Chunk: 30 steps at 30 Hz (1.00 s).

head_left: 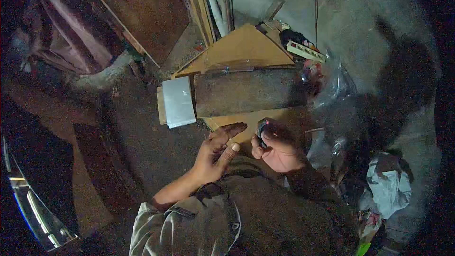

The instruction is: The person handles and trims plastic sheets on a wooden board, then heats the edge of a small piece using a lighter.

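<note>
My right hand is closed around a small dark object with a reddish spot near its upper end; its kind is not clear. My left hand holds nothing, fingers stretched toward the right hand and thumb apart, with dark smudges on the fingers. A gap separates the two hands. Just beyond them lies a worn dark board on top of a tan sheet. To the left of that board is a stack of pale plastic-looking sheets.
A white power strip lies at the back right. Clear plastic wrap and a crumpled white bag are on the right. Wooden strips and pipes lean at the back. A brown panel and draped cloth stand far left.
</note>
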Tool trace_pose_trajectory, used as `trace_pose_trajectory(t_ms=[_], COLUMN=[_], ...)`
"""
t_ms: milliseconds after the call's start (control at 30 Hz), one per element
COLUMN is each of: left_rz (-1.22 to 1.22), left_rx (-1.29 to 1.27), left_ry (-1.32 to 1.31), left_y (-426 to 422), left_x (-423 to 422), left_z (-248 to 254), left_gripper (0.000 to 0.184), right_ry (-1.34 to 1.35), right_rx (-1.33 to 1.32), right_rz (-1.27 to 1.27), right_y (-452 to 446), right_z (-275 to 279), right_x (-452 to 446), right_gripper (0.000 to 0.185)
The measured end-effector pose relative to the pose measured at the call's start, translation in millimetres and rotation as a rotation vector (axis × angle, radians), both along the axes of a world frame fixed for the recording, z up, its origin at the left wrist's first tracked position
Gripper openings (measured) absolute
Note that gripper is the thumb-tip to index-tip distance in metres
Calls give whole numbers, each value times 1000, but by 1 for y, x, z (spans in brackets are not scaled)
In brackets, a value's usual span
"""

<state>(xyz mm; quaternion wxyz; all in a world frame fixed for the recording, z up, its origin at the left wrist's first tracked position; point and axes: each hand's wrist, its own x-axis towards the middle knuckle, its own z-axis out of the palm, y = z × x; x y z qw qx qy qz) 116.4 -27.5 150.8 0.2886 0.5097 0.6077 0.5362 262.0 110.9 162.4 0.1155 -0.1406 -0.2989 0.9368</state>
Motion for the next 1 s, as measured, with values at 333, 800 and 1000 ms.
trace_pose_trajectory(t_ms=[333,800,1000], left_rz=[5,241,228], left_rx=[-97,-402,-423], left_ry=[-50,-230,-275], left_y=[-7,-29,-20], left_x=[9,12,14], left_z=[-4,-27,-33], left_gripper=[35,32,34], right_ry=[-459,-1122,-782], right_rx=[1035,1963,1723], right_rz=[-651,-430,-649], right_y=[74,221,214], right_z=[-56,-182,-191], right_x=[-21,-75,-64], right_gripper=[16,21,23])
